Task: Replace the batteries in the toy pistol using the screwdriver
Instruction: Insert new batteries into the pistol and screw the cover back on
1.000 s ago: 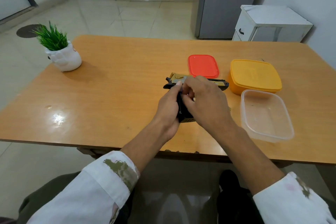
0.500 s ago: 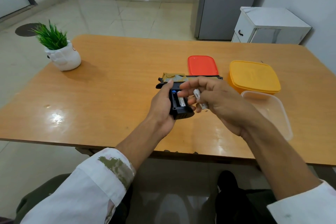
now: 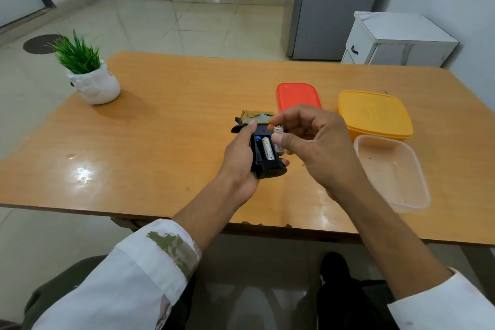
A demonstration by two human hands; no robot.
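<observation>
Black plastic pistol (image 3: 263,166) sits just above the glossy wooden table (image 3: 160,142), gripped by the left hand (image 3: 238,163), its bay open, smooth cylindrical cells (image 3: 267,151) seated inside. The right hand (image 3: 318,147) pinches a loose cell (image 3: 278,130) beside the bay. The swap looks midway; next calls for matching polarity.

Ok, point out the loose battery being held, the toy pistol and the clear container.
loose battery (image 3: 278,130): head view, its upper end.
toy pistol (image 3: 269,173): head view, black butt end below the open battery bay.
clear container (image 3: 388,169): head view, its bare floor.
</observation>
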